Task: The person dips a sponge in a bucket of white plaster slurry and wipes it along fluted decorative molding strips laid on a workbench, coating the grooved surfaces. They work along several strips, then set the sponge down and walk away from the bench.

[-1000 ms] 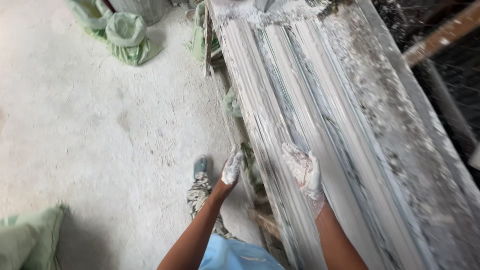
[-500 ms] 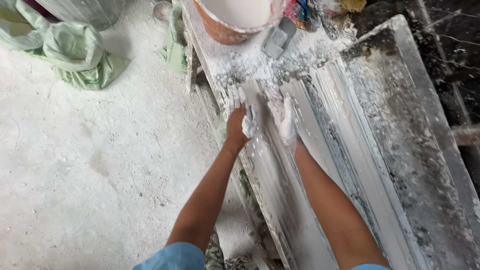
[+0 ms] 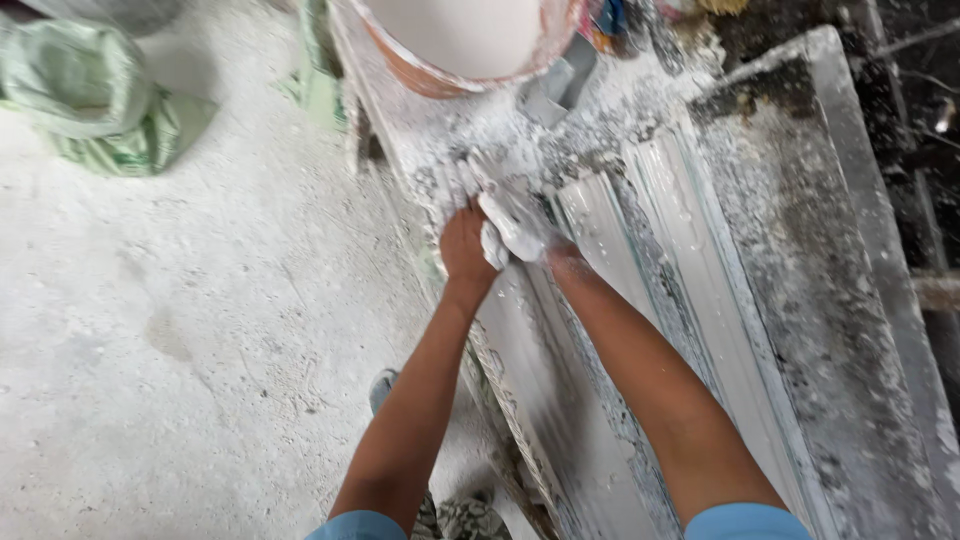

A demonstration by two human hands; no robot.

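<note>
Left hand: yours, at the far end of the long ribbed mould, fingers curled onto a lump of wet white plaster; grip closed on it.
Right hand: just beside the left, coated in plaster, mostly hidden under the lump; fingers look wrapped on it, but can't tell for sure.
Plaster: sits on the mould's near-left ridge, between both hands, touching both. More crumbly bits spread on the worktop beyond it.
Mould: lies lengthwise on the worktop, runs from your body up to the bucket; grooves white and wet, right flank speckled grey.
Bucket: orange rim, white mix inside, stands at the top end of the worktop, near the hands but apart.
Grey trowel-like tool: just right of the bucket, kind unclear.
Floor: pale, dusty, left of the worktop.
Green sacks: on the floor, top left, well apart from you.
Foot: shoe shows below your left arm.
</note>
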